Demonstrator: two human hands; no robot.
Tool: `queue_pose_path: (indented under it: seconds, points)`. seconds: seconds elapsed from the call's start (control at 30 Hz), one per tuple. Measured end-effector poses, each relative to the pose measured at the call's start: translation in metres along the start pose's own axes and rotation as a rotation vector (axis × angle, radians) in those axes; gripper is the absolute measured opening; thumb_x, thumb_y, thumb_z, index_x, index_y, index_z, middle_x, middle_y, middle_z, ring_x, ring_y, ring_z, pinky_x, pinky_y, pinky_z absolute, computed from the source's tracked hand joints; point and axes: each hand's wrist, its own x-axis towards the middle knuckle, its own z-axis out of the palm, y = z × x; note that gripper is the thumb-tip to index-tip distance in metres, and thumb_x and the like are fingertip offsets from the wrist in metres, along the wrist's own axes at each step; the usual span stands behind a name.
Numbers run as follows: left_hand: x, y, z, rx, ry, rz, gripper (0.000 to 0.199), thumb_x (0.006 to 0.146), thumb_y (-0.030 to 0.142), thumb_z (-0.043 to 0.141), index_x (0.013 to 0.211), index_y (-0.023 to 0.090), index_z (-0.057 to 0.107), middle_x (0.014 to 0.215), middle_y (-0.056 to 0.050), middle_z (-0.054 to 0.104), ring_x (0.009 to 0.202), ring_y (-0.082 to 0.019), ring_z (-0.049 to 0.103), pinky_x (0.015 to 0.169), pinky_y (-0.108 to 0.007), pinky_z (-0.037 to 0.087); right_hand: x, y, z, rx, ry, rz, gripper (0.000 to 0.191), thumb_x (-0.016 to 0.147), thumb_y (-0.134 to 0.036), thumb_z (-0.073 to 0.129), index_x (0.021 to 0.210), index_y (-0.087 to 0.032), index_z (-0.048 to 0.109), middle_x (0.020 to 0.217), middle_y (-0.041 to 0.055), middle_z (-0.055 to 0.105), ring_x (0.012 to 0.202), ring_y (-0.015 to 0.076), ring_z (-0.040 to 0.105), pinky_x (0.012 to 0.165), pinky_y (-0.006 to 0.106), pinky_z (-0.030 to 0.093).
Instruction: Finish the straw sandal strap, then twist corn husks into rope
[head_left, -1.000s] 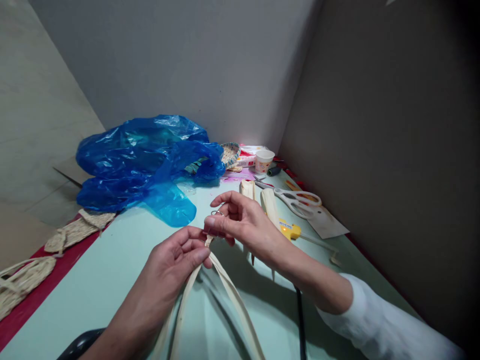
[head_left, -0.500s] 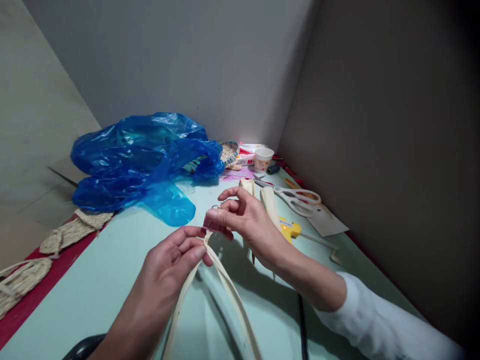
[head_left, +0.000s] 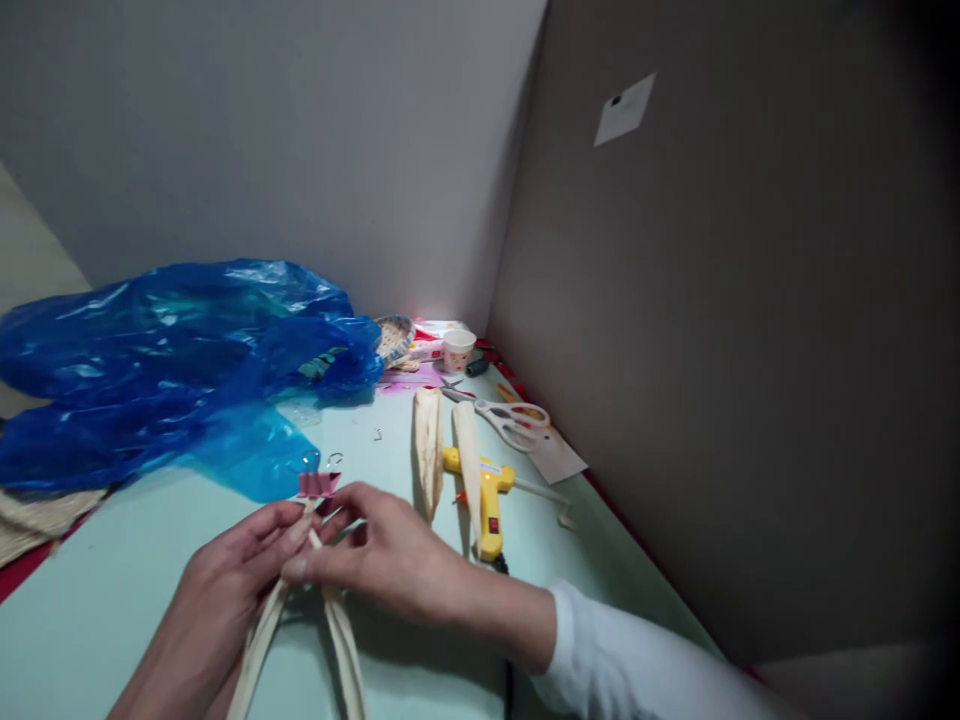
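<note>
1. Two pale strips [head_left: 345, 650], narrow, flat and lengthwise creased, meet under one pink binder clip [head_left: 318, 485] with two wire handles; from it they spread toward seven and just before six o'clock, running out of view.
2. Left hand [head_left: 232, 565], at seven: fingers closed, pinching the strips just below the clip.
3. Right hand [head_left: 394, 565], at four: half curled, thumb and fingers at the strips; I cannot tell whether it grips.
4. Between two and three: two broader pale pieces [head_left: 428, 450], beside one yellow glue gun [head_left: 491, 500] at three.
5. Further off: one pair of scissors [head_left: 517, 425] between two and three, one cup [head_left: 458, 350] at two, one basket [head_left: 394, 338] at one.
6. At ten: blue plastic [head_left: 187, 340], crumpled.
</note>
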Motion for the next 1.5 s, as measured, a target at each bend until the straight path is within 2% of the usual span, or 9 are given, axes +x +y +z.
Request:
queue_pose_path:
  seconds: [0.17, 0.4, 0.57, 0.67, 0.9, 1.03, 1.2, 1.33, 1.5]
  points:
    - [0.001, 0.008, 0.011, 0.062, -0.129, -0.029, 0.029, 0.06, 0.033, 0.081, 0.08, 0.02, 0.064, 0.05, 0.003, 0.061, 0.041, -0.015, 0.055, 0.041, -0.024, 0.046, 0.0, 0.01, 0.003, 0.166, -0.17, -0.008, 0.026, 0.085, -0.033, 0.06, 0.105, -0.019, 0.051, 0.071, -0.0011, 0.06, 0.058, 0.0126, 0.059, 0.059, 0.025, 0.049]
    - [0.008, 0.024, 0.03, 0.131, -0.015, 0.016, 0.032, 0.055, 0.026, 0.084, 0.081, 0.018, 0.067, 0.059, 0.003, 0.069, 0.052, -0.016, 0.063, 0.053, -0.024, 0.05, 0.001, -0.005, -0.013, -0.306, 0.115, -0.099, 0.026, 0.088, -0.04, 0.056, 0.101, -0.018, 0.059, 0.083, 0.0024, 0.062, 0.069, 0.0152, 0.056, 0.058, 0.024, 0.04]
    - [0.009, 0.015, 0.027, 0.166, -0.024, 0.026, 0.031, 0.053, 0.027, 0.084, 0.077, 0.017, 0.066, 0.058, 0.004, 0.066, 0.052, -0.014, 0.06, 0.052, -0.022, 0.045, 0.002, -0.007, -0.013, -0.334, 0.238, -0.123, 0.02, 0.088, -0.032, 0.053, 0.082, -0.015, 0.062, 0.074, 0.0017, 0.059, 0.072, 0.0159, 0.051, 0.062, 0.025, 0.034]
    - [0.012, 0.004, 0.022, 0.235, 0.024, 0.152, 0.032, 0.058, 0.037, 0.08, 0.075, 0.017, 0.063, 0.067, 0.001, 0.068, 0.063, -0.016, 0.062, 0.055, -0.022, 0.044, 0.003, -0.004, -0.009, -0.26, 0.22, -0.141, 0.017, 0.085, -0.023, 0.052, 0.074, -0.015, 0.064, 0.071, 0.0, 0.058, 0.07, 0.0136, 0.051, 0.063, 0.023, 0.034]
    - [0.009, -0.006, 0.012, 0.396, 0.005, 0.344, 0.046, 0.076, 0.047, 0.063, 0.11, 0.024, 0.041, 0.07, 0.004, 0.065, 0.066, -0.018, 0.062, 0.062, -0.027, 0.046, 0.007, 0.006, -0.008, -0.17, 0.178, -0.098, 0.025, 0.082, -0.027, 0.056, 0.062, -0.014, 0.064, 0.056, -0.0027, 0.049, 0.059, 0.0106, 0.044, 0.056, 0.022, 0.031]
    - [-0.001, -0.001, 0.015, 0.676, 0.023, 0.412, 0.028, 0.086, 0.044, 0.048, 0.107, 0.026, 0.046, 0.087, -0.002, 0.07, 0.079, -0.021, 0.067, 0.073, -0.031, 0.048, 0.008, 0.007, -0.01, -0.148, 0.186, -0.068, 0.024, 0.08, -0.026, 0.057, 0.063, -0.013, 0.068, 0.055, -0.0019, 0.053, 0.057, 0.0105, 0.045, 0.055, 0.022, 0.032]
    - [-0.004, 0.004, 0.018, 1.063, 0.102, 0.663, 0.025, 0.09, 0.035, 0.039, 0.085, 0.023, 0.061, 0.082, -0.004, 0.07, 0.075, -0.022, 0.067, 0.069, -0.034, 0.047, 0.005, -0.001, -0.01, -0.141, 0.26, -0.063, 0.027, 0.08, -0.027, 0.057, 0.06, -0.013, 0.068, 0.056, -0.0001, 0.058, 0.058, 0.0117, 0.049, 0.059, 0.023, 0.036]
    - [-0.005, 0.006, 0.017, 1.17, 0.169, 0.883, 0.028, 0.092, 0.029, 0.039, 0.079, 0.022, 0.063, 0.075, -0.003, 0.067, 0.071, -0.019, 0.065, 0.067, -0.031, 0.047, 0.003, -0.004, -0.01, -0.084, 0.264, -0.076, 0.028, 0.08, -0.028, 0.057, 0.059, -0.012, 0.068, 0.058, 0.0015, 0.06, 0.06, 0.0134, 0.051, 0.062, 0.024, 0.038]
    - [-0.016, 0.006, 0.022, 1.203, 0.152, 0.977, 0.023, 0.092, 0.02, 0.042, 0.075, 0.022, 0.057, 0.066, 0.001, 0.065, 0.059, -0.014, 0.066, 0.055, -0.024, 0.046, 0.002, -0.004, -0.011, 0.012, 0.267, -0.102, 0.028, 0.08, -0.03, 0.059, 0.062, -0.012, 0.072, 0.063, 0.0032, 0.065, 0.063, 0.0148, 0.053, 0.066, 0.026, 0.04]
